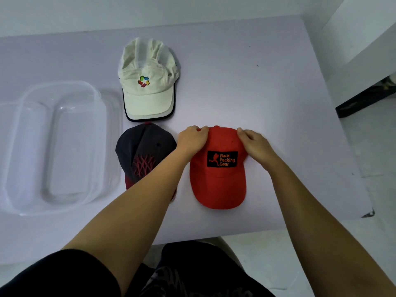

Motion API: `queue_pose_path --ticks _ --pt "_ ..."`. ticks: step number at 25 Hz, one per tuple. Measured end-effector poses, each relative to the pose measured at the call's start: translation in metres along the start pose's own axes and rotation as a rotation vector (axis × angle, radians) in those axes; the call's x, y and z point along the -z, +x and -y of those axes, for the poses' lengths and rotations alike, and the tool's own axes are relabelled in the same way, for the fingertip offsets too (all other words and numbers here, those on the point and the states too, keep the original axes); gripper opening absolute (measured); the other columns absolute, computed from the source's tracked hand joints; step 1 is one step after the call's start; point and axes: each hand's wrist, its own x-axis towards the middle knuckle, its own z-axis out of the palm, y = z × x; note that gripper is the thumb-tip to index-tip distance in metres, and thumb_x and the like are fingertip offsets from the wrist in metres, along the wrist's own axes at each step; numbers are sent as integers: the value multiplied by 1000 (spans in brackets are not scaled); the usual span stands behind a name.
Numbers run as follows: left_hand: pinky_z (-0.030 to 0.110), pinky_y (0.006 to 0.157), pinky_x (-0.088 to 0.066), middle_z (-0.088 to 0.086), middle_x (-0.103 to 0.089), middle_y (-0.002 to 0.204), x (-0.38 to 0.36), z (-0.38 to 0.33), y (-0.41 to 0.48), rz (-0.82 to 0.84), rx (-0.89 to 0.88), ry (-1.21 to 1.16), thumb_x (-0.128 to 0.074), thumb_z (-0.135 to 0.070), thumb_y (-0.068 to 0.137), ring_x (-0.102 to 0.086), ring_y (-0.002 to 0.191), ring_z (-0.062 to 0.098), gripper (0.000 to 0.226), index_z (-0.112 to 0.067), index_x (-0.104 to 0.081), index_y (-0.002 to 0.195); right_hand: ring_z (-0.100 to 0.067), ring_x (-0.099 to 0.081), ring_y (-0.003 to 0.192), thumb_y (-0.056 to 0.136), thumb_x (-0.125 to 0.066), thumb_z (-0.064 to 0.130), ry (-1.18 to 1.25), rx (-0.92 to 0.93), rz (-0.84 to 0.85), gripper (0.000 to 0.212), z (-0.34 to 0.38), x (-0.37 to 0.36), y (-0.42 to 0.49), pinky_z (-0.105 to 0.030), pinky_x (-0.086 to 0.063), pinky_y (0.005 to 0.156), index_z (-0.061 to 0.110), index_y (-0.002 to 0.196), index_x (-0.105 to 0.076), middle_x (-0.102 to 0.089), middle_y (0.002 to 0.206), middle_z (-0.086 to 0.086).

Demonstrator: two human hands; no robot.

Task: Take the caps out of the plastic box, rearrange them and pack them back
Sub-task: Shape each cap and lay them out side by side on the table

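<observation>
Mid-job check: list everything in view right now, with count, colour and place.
red cap: 1, red with a black "Back Packing Gear" patch, near right of the table, brim toward the person
white cap: 1, cream with a multicoloured logo and dark brim edge, far centre
dark grey cap: 1, dark grey with a red web pattern and red brim, just left of the red cap, partly under the left forearm
clear plastic box: 1, transparent, left side of the table, no caps inside
table: 1, pale lilac-white
left hand: 1, grips the red cap's crown on its left side
right hand: 1, grips the crown on its right side
</observation>
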Motion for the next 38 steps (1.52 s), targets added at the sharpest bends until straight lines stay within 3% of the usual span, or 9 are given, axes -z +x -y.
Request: queue_pose_path --ticks 4,10,13,18,20,24,29,34,38 --pt "26 51 -27 2 -44 68 14 -11 6 77 41 5 -36 -22 93 -39 60 14 31 -10 -40 64 -24 -55 88 98 -32 40 -1 -44 114 47 9 8 16 -42 -44 87 -3 93 -52 -58 94 -13" --pt "28 80 -40 6 -58 110 19 -18 16 232 120 -229 -49 -37 95 -54 94 19 43 -5 -56 122 -21 -49 124 99 -33 42 181 -176 279 48 27 8 24 -33 -35 105 9 127 -53 -55 132 -6" --pt "30 81 -43 6 -59 100 16 -13 20 199 64 -289 -50 -39 95 -56 92 20 32 -11 -62 107 -16 -49 122 99 -35 40 253 -188 299 44 31 9 20 -26 -36 93 13 128 -53 -55 134 -4" --pt "30 73 -44 10 -64 86 49 -14 5 -26 -234 198 -44 -33 96 -61 80 25 37 -4 -64 83 -9 -49 107 99 -36 36 78 -34 37 38 28 24 15 -23 -32 91 16 116 -63 -60 116 1" --pt "26 68 -51 7 -66 93 71 -7 3 -33 -173 102 -49 -18 93 -67 72 20 26 0 -67 95 -9 -57 104 98 -39 30 24 9 -49 30 16 39 12 -23 -38 86 20 108 -66 -64 107 3" --pt "14 43 -47 15 -64 86 64 8 -11 256 85 -185 -48 -10 96 -64 48 5 23 3 -59 111 -8 -52 72 96 -41 45 23 -91 206 31 6 39 -1 -23 -38 66 23 107 -61 -59 99 12" --pt "11 40 -45 8 -56 73 29 20 -14 218 156 -626 -45 -11 99 -59 39 2 15 -8 -50 85 -6 -37 60 96 -49 31 334 -95 210 19 0 20 -4 -20 -31 58 21 83 -59 -45 73 7" --pt "17 47 -45 9 -61 74 27 28 -6 125 142 -494 -45 -24 99 -59 51 10 23 -4 -56 96 -6 -36 61 95 -51 31 412 -101 153 18 -4 17 -7 -20 -33 61 21 80 -56 -43 69 7" --pt "17 44 -43 7 -54 80 21 26 -10 66 56 -483 -34 -26 102 -59 46 4 29 -14 -47 79 -7 -49 68 99 -36 40 262 -44 171 21 2 12 -10 -21 -39 65 29 83 -44 -48 83 8"
